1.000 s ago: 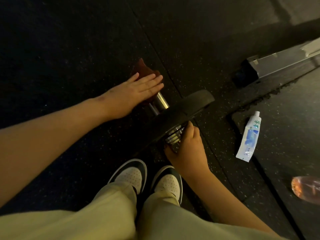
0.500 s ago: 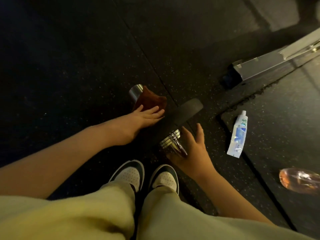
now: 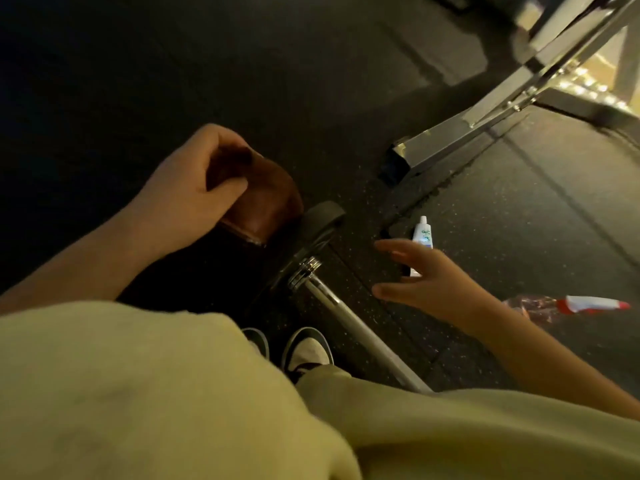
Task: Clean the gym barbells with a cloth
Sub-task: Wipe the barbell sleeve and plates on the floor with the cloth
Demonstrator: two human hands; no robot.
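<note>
Head view gives us a dark, speckled floor [image 3: 346, 98] filling most of the scene, with our pale trousers [image 3: 138, 393] across the bottom. A shiny metal frame [image 3: 450, 140] rests on the floor at the upper right. The barbell [image 3: 349, 323] lies on the floor in the middle. Its steel shaft runs from our right knee up to a dark plate [image 3: 323, 218] standing on edge.

Our left grip [image 3: 180, 202] is curled round a brown cloth [image 3: 270, 206], thumb pressed on top. The cloth sits just left of the plate, and we cannot tell whether it touches the bar's end. Our right grip [image 3: 433, 282] hovers right of the shaft with fingers spread and relaxed, holding nothing.

Two shoes [image 3: 306, 351] peek out between our knees, beside the shaft. A clear spray bottle [image 3: 540, 306] with a red and white head lies on its side beyond our right wrist. A small white tube [image 3: 423, 232] lies near the plate, partly hidden behind our right fingers.
</note>
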